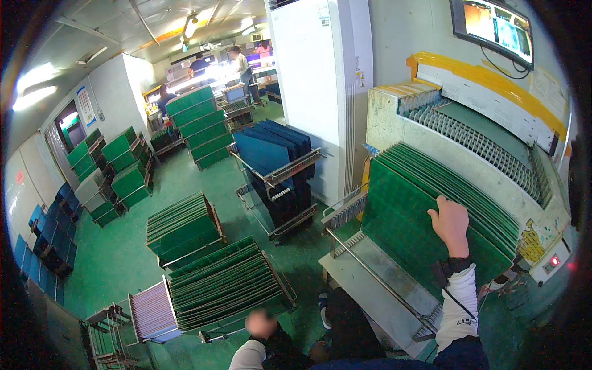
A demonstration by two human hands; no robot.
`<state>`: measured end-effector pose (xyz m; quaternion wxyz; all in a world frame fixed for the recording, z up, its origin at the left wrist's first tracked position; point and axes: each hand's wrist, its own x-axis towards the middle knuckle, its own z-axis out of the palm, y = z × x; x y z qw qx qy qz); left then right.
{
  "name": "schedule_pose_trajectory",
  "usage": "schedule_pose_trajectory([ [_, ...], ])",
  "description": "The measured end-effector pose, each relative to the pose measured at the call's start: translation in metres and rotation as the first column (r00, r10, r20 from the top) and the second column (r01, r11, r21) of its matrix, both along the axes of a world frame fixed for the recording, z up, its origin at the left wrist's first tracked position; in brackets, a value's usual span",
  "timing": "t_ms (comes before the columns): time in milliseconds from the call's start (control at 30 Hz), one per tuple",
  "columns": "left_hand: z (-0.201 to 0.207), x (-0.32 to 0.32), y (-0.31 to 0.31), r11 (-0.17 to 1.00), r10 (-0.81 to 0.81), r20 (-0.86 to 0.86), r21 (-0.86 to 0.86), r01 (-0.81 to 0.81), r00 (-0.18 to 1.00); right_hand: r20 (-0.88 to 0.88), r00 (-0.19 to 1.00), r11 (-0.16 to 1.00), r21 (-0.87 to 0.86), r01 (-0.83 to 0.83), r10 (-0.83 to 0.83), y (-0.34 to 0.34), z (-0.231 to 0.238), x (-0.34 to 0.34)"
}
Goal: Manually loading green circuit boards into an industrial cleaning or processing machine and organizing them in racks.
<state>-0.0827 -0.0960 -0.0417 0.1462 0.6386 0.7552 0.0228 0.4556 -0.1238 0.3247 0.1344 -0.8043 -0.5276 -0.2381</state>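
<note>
On my right, a rack filled with upright green panels [391,206] stands on a metal table [357,271]. My right hand [452,227] is at the upper edge of the front panels, thumb on the near side and fingers curled over the edge, gripping a green panel. How many panels it has hold of is hidden. My left hand [262,324] hangs low in front of me, close to the near edge of a floor rack of green panels [222,283]. It is blurred, and its fingers do not show.
Beyond the table stands a machine with a slotted feed [475,139]. Dark blue panels [265,145] fill a two-level rack ahead. Another green-panel rack [185,225], pinkish panels [152,308] and an empty-looking metal frame [108,333] stand at left. People [240,65] work far back.
</note>
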Motion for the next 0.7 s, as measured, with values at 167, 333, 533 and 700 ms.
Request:
schedule_pose_trajectory([
  [167,-0.0008,-0.0006,0.0002,1.000,0.005,-0.001,-0.007,-0.005,1.000,-0.014,1.000,1.000,0.015,-0.012,0.012,-0.0002,0.0001,-0.0011],
  [333,0.0006,0.0000,0.0004,1.000,0.005,-0.005,-0.011,-0.005,1.000,-0.010,1.000,1.000,0.021,-0.019,0.019,-0.0013,0.0015,-0.0022],
  [533,0.0014,0.0007,-0.0002,1.000,0.008,-0.006,-0.006,-0.008,1.000,-0.016,1.000,1.000,0.020,-0.016,0.016,-0.0011,0.0022,-0.0032],
  [700,-0.0015,-0.0001,-0.0002,1.000,0.009,-0.008,-0.001,-0.009,1.000,-0.019,1.000,1.000,0.020,-0.013,0.014,-0.0008,0.0010,-0.0018],
])
